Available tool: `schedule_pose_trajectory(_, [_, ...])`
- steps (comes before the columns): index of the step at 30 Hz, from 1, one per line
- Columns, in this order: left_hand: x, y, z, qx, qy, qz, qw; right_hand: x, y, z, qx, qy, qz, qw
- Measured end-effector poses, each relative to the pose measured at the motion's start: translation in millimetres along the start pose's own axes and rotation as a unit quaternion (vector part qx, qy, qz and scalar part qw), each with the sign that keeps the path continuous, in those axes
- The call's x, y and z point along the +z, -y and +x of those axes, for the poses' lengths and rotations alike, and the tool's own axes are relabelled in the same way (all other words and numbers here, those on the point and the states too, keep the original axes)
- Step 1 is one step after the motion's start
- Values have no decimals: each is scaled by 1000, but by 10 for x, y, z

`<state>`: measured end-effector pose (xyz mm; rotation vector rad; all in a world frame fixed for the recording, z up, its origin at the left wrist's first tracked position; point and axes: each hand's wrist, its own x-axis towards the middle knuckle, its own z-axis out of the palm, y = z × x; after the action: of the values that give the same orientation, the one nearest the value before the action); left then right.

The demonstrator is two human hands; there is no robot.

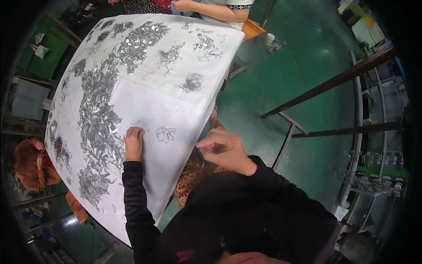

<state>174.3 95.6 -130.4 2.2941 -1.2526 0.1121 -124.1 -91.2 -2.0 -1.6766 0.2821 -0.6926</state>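
Note:
My left hand (134, 143) rests on the white-covered table (154, 99), its fingers bent and close together. Its fingertips touch or nearly touch a few thin bent wire hooks (139, 123); whatever they may pinch is too small to make out. Just right of it lies a small loose pile of bent wire pieces (165, 134). Past the table's right edge, above my lap, my right hand (228, 152) is closed in a pinch. What it may hold cannot be made out. A long heap of small shiny metal pieces (99, 119) spreads to the left of my left hand.
More wire piles (192, 82) lie farther up the table. A person in a white top (224, 11) and another in red stand at the far edge. Someone in orange-brown (35, 165) is at the left. A dark metal frame (329, 88) stands right, above green floor.

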Motion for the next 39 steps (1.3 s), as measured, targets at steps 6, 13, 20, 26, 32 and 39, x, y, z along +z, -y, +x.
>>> schedule_pose_trajectory(6, [9, -262, 7, -36, 21, 45, 998, -74, -45, -87, 28, 0, 1, 1000])
schedule_pose_trajectory(13, [-272, -1476, -19, -108, -25, -308, 945, -44, -65, -154, 73, -50, 47, 995])
schedule_pose_trajectory(20, [-514, -2354, -242, 13, -17, -459, 888, -27, -184, -247, 54, -102, 1, 993])
schedule_pose_trajectory(26, [-336, -2386, -284, 37, -78, -470, 878, -11, -234, -263, 41, -103, 87, 990])
schedule_pose_trajectory(32, [-277, -2407, -425, 7, -134, -465, 875, 70, -289, -354, 19, -107, 38, 993])
schedule_pose_trajectory(39, [-270, -2267, -643, 11, -141, -472, 870, 165, -128, 306, 22, -55, 1, 998])
